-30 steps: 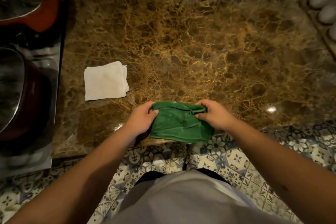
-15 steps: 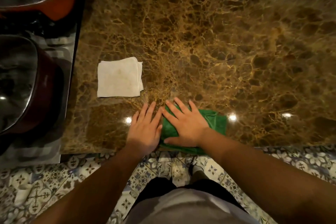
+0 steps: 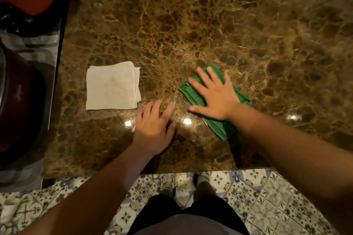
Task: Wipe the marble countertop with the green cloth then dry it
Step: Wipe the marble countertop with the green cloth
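A folded green cloth (image 3: 193, 92) lies on the brown marble countertop (image 3: 191, 25), angled from upper left to lower right. My right hand (image 3: 214, 94) presses flat on it, fingers spread, covering its middle. My left hand (image 3: 153, 127) rests flat on the bare marble just left of the cloth, fingers apart, holding nothing. A folded white cloth (image 3: 112, 86) lies on the counter further left, touched by neither hand.
A sink area with dark red pots (image 3: 17, 97) borders the counter on the left. The counter's front edge (image 3: 172, 172) runs below my arms, with patterned floor tiles (image 3: 257, 196) and my feet beneath. Light glints show on the marble.
My right hand has slid the green cloth away from the front edge, up and to the right. My left hand has stayed flat near the front, apart from the cloth now.
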